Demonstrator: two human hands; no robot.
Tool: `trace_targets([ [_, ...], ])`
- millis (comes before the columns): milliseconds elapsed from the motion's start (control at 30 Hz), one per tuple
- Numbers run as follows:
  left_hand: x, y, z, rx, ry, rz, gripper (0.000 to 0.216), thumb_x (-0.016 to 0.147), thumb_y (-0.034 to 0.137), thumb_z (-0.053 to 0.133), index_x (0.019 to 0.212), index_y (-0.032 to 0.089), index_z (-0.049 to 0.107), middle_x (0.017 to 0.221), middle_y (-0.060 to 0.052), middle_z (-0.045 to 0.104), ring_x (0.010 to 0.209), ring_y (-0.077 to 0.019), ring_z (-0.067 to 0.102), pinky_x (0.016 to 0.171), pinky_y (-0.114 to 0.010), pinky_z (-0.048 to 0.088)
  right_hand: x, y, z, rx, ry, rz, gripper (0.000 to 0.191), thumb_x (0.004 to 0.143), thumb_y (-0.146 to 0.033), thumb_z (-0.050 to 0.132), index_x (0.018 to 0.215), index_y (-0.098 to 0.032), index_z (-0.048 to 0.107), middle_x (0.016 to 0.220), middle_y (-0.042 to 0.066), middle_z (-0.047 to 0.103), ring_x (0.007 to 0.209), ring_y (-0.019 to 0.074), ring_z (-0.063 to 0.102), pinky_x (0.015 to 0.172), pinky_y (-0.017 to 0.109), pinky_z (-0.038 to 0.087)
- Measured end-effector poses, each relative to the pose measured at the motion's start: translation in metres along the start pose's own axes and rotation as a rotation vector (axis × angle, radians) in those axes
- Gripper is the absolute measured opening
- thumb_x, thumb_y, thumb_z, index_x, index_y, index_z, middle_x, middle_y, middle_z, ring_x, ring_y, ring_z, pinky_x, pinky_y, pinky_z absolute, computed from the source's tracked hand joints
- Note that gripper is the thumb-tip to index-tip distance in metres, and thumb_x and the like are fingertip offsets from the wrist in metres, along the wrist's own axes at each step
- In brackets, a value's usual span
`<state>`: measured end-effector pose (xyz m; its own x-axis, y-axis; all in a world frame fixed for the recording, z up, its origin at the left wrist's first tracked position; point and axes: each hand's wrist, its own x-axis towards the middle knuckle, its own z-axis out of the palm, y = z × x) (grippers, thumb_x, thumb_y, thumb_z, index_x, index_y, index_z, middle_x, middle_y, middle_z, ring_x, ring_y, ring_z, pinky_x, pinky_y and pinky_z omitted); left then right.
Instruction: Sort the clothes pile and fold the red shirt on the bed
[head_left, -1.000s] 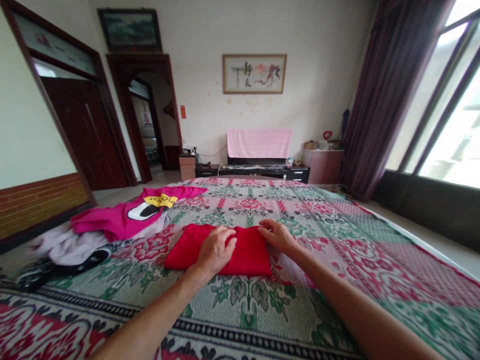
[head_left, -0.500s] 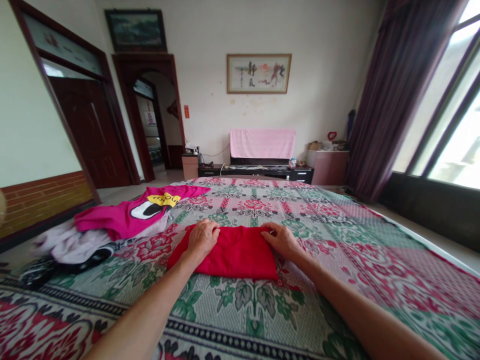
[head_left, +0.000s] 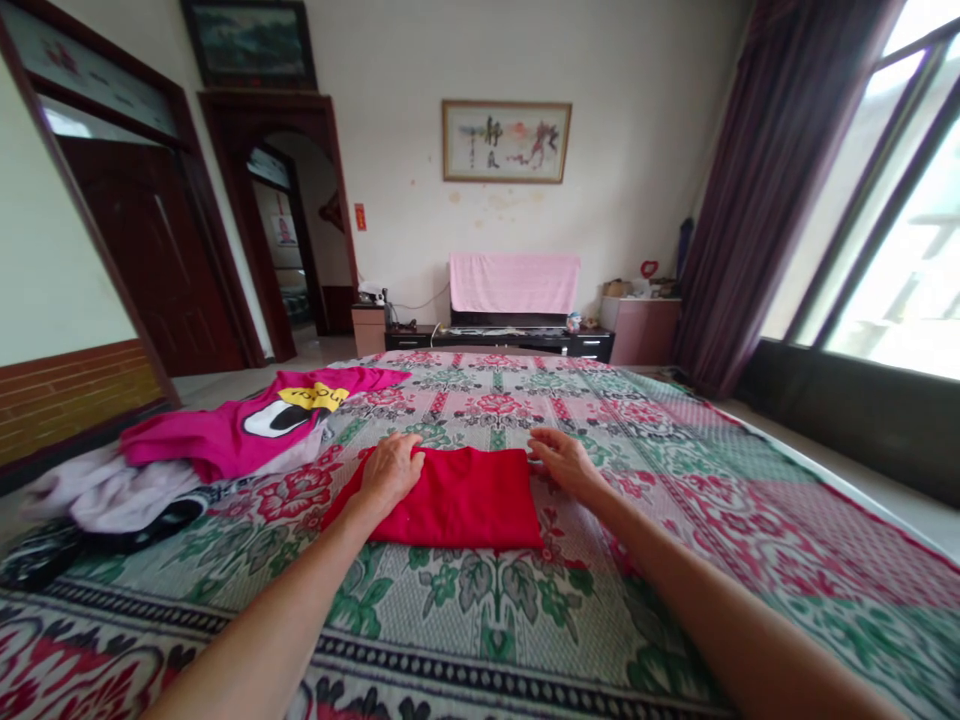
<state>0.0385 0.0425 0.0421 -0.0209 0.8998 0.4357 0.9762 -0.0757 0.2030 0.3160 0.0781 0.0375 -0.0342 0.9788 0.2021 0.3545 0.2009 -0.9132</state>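
A folded red garment (head_left: 465, 500) lies on the patterned bedspread in front of me. My left hand (head_left: 393, 468) is on its far left corner, the fingers bent and closed on the fabric along the upper edge; the tips are partly hidden. Just past the far right corner, my right hand (head_left: 564, 462) is open and apart from the cloth, thumb and fingers spread a little. What kind of garment the red one is cannot be seen from its folds.
Left of the red garment, a magenta garment (head_left: 225, 430) with a yellow print lies over a pale garment (head_left: 112, 490) and black-and-white clothing. The flowered bedspread (head_left: 495, 620) spreads around them. Beyond the bed stands a low black cabinet (head_left: 592, 345) below a pink cloth (head_left: 514, 282).
My right hand has let go of the red garment's far right corner and opened beside it. The left hand stays at the left corner. The view has shifted slightly to the right.
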Motion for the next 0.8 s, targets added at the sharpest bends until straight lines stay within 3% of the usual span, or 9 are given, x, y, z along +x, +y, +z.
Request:
trace_targets([
  [100, 0.005, -0.006, -0.005, -0.030, 0.028, -0.009, 0.031, 0.084, 0.024, 0.047, 0.108, 0.017, 0.065, 0.110, -0.008, 0.068, 0.103, -0.0183, 0.061, 0.095, -0.026, 0.041, -0.001, 0.000, -0.007, -0.097, 0.017, -0.060, 0.029, 0.076, -0.035, 0.050, 0.096, -0.018, 0.063, 0.075, 0.003, 0.066, 0.060, 0.0155, 0.062, 0.050, 0.025, 0.047],
  [233, 0.017, -0.027, -0.023, -0.053, 0.054, -0.156, 0.035, 0.084, 0.024, 0.043, 0.110, 0.019, 0.066, 0.109, -0.006, 0.069, 0.100, -0.0184, 0.062, 0.090, -0.025, 0.043, -0.010, -0.006, -0.005, -0.227, 0.000, -0.349, 0.025, 0.076, -0.030, 0.051, 0.092, -0.019, 0.066, 0.089, 0.005, 0.068, 0.079, 0.0175, 0.063, 0.067, 0.028, 0.050],
  [333, 0.021, -0.048, -0.037, -0.032, -0.009, -0.303, 0.035, 0.080, 0.030, 0.047, 0.106, 0.020, 0.068, 0.105, -0.007, 0.070, 0.095, -0.0212, 0.064, 0.080, -0.026, 0.045, -0.019, -0.012, 0.001, -0.291, -0.069, -0.537, 0.023, 0.077, -0.025, 0.051, 0.094, -0.020, 0.067, 0.105, 0.007, 0.065, 0.096, 0.0204, 0.061, 0.080, 0.032, 0.050],
  [400, 0.020, -0.061, -0.043, -0.031, -0.115, -0.354, 0.031, 0.076, 0.034, 0.051, 0.095, 0.021, 0.072, 0.099, -0.006, 0.072, 0.090, -0.0217, 0.064, 0.071, -0.025, 0.045, -0.023, -0.013, 0.005, -0.325, -0.132, -0.612, 0.024, 0.078, -0.023, 0.053, 0.097, -0.020, 0.067, 0.112, 0.009, 0.064, 0.103, 0.0225, 0.059, 0.091, 0.036, 0.046],
  [500, 0.016, -0.073, -0.046, -0.076, -0.289, -0.417, 0.028, 0.071, 0.044, 0.055, 0.071, 0.020, 0.071, 0.071, -0.004, 0.070, 0.070, -0.0196, 0.063, 0.056, -0.024, 0.039, -0.026, -0.011, 0.007, -0.385, -0.205, -0.641, 0.026, 0.080, -0.025, 0.054, 0.101, -0.020, 0.067, 0.117, 0.011, 0.062, 0.106, 0.0247, 0.058, 0.098, 0.042, 0.042],
  [600, 0.011, -0.078, -0.044, -0.156, -0.359, -0.451, 0.034, 0.069, 0.049, 0.054, 0.054, 0.019, 0.062, 0.045, 0.000, 0.052, 0.049, -0.0149, 0.052, 0.047, -0.024, 0.030, -0.025, -0.008, 0.007, -0.418, -0.235, -0.640, 0.025, 0.081, -0.025, 0.054, 0.102, -0.020, 0.066, 0.116, 0.011, 0.062, 0.106, 0.0246, 0.058, 0.097, 0.041, 0.042],
  [700, 0.008, -0.078, -0.042, -0.239, -0.375, -0.447, 0.043, 0.070, 0.057, 0.051, 0.049, 0.019, 0.053, 0.039, 0.002, 0.041, 0.042, -0.0122, 0.042, 0.044, -0.025, 0.025, -0.024, -0.007, 0.008, -0.440, -0.260, -0.659, 0.025, 0.080, -0.024, 0.053, 0.102, -0.021, 0.065, 0.112, 0.009, 0.064, 0.103, 0.0228, 0.059, 0.096, 0.040, 0.044],
  [800, 0.007, -0.080, -0.041, -0.298, -0.372, -0.465, 0.053, 0.068, 0.070, 0.046, 0.051, 0.020, 0.051, 0.041, 0.002, 0.040, 0.041, -0.0120, 0.040, 0.043, -0.026, 0.024, -0.024, -0.008, 0.009, -0.435, -0.266, -0.659, 0.024, 0.079, -0.024, 0.053, 0.100, -0.021, 0.065, 0.109, 0.008, 0.065, 0.100, 0.0210, 0.059, 0.094, 0.039, 0.045],
])
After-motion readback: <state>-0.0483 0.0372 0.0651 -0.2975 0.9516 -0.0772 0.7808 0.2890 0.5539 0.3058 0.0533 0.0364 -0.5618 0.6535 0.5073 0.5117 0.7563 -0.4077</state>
